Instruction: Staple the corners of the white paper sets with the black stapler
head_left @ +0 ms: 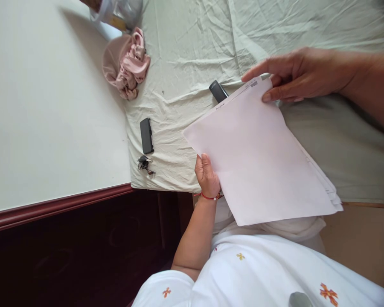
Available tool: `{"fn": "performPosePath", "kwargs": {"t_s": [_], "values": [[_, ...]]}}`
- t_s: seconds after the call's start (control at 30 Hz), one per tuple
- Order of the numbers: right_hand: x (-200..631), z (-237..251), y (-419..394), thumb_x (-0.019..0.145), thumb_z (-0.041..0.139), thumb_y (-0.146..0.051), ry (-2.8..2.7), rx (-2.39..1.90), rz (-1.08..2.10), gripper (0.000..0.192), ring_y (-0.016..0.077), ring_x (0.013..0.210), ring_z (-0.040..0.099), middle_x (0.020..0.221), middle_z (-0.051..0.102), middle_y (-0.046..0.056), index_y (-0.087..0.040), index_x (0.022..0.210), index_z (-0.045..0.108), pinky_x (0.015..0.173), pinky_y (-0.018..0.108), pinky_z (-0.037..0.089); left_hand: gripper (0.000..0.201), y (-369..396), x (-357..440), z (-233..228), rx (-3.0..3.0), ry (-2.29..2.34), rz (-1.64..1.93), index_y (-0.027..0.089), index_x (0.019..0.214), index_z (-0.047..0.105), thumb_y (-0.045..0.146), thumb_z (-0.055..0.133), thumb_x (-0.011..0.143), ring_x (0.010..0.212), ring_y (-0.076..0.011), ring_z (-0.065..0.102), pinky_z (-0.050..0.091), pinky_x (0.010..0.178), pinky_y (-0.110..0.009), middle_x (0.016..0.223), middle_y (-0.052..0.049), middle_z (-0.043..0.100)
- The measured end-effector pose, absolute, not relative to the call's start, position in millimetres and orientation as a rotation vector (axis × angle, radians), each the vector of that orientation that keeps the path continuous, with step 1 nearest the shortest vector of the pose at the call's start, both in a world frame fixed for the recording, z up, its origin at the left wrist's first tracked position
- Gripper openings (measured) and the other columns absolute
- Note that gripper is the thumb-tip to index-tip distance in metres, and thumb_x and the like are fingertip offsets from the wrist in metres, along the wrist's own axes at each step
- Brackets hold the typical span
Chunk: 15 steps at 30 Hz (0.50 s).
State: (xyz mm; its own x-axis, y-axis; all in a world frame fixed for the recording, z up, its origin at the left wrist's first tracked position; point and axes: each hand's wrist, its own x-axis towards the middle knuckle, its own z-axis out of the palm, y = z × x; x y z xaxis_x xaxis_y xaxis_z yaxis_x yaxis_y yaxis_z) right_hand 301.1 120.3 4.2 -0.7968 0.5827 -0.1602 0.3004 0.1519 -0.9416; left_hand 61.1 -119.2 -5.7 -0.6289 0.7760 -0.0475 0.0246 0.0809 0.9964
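A stack of white paper sheets (262,162) is held over the edge of a bed. My left hand (207,175), with a red thread at the wrist, grips the stack's lower left edge, thumb on top. My right hand (299,74) comes in from the right and pinches the upper corner of the sheets between thumb and forefinger. Small print runs along that top edge. The sheets fan apart slightly at the lower right corner.
A wrinkled pale green sheet (195,42) covers the bed. On it lie a black device (146,135), a bunch of keys (144,164), a second dark device (218,91) partly under the paper, and a pink cloth (128,64). A white surface (51,106) with a maroon edge lies left.
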Motion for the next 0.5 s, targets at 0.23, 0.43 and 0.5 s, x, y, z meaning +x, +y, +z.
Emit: {"fn": "performPosePath", "kwargs": {"t_s": [0.23, 0.43, 0.5], "values": [[299.4, 0.5, 121.3, 0.088, 0.071, -0.047, -2.154, -0.804, 1.677, 0.083, -0.0084, 0.053, 0.034, 0.067, 0.048, -0.004, -0.021, 0.162, 0.045, 0.054, 0.007, 0.024, 0.062, -118.1, 60.9, -5.6, 0.827, 1.808, 1.604, 0.021, 0.125, 0.078, 0.072, 0.074, 0.090, 0.144, -0.0265, 0.064, 0.050, 0.123, -0.031, 0.132, -0.011, 0.079], [295.9, -5.5, 119.0, 0.081, 0.076, -0.059, -2.073, -0.750, 1.577, 0.087, -0.0107, 0.067, 0.044, 0.081, 0.056, -0.002, -0.019, 0.155, 0.054, 0.060, 0.004, 0.033, 0.061, -118.6, 58.6, -9.1, 0.798, 1.820, 1.615, 0.021, 0.120, 0.080, 0.073, 0.073, 0.089, 0.136, -0.0254, 0.070, 0.054, 0.118, -0.030, 0.127, -0.009, 0.080], [295.4, -5.4, 117.7, 0.078, 0.077, -0.062, -2.036, -0.771, 1.548, 0.087, -0.0106, 0.069, 0.047, 0.081, 0.056, -0.001, -0.018, 0.151, 0.059, 0.062, 0.004, 0.035, 0.059, -119.2, 57.3, -9.8, 0.803, 1.799, 1.626, 0.021, 0.120, 0.079, 0.072, 0.073, 0.091, 0.133, -0.0245, 0.071, 0.055, 0.116, -0.029, 0.127, -0.009, 0.080]]}}
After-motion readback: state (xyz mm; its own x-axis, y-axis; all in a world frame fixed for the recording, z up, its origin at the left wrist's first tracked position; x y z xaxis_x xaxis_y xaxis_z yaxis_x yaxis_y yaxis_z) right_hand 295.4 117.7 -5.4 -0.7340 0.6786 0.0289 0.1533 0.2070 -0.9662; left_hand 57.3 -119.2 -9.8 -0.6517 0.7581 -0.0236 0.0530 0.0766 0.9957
